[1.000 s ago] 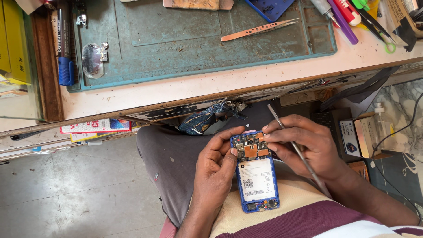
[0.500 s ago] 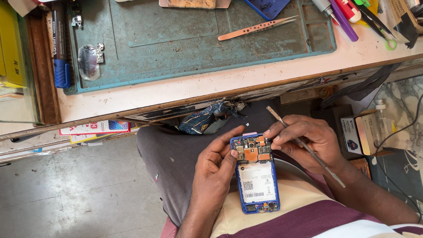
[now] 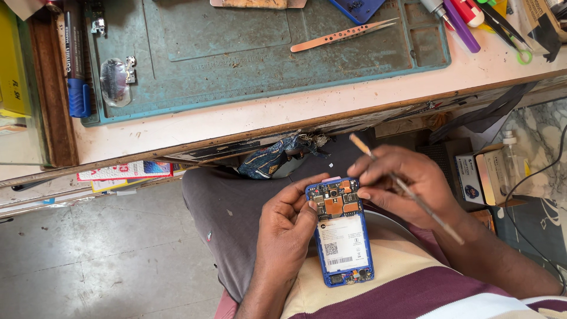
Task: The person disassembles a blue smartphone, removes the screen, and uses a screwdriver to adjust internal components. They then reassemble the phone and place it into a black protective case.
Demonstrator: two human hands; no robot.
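Note:
An opened blue smartphone [image 3: 342,233] lies over my lap with its back cover off, showing the circuit board at the top and a white battery below. My left hand [image 3: 287,221] grips its left edge, thumb near the board. My right hand [image 3: 407,183] rests at the phone's top right corner, fingertips touching the board. A thin metal rod tool [image 3: 407,190] lies across that hand, held between its fingers, pointing up-left.
A teal work mat [image 3: 248,53] covers the bench above, with tweezers [image 3: 344,35], a blue marker [image 3: 75,65] and pens [image 3: 460,23]. A crumpled blue cloth [image 3: 269,160] hangs under the bench edge. Small boxes [image 3: 478,177] stand at right.
The view has shifted slightly. My right hand has raised and tilted the rod tool, while both hands stay on the phone.

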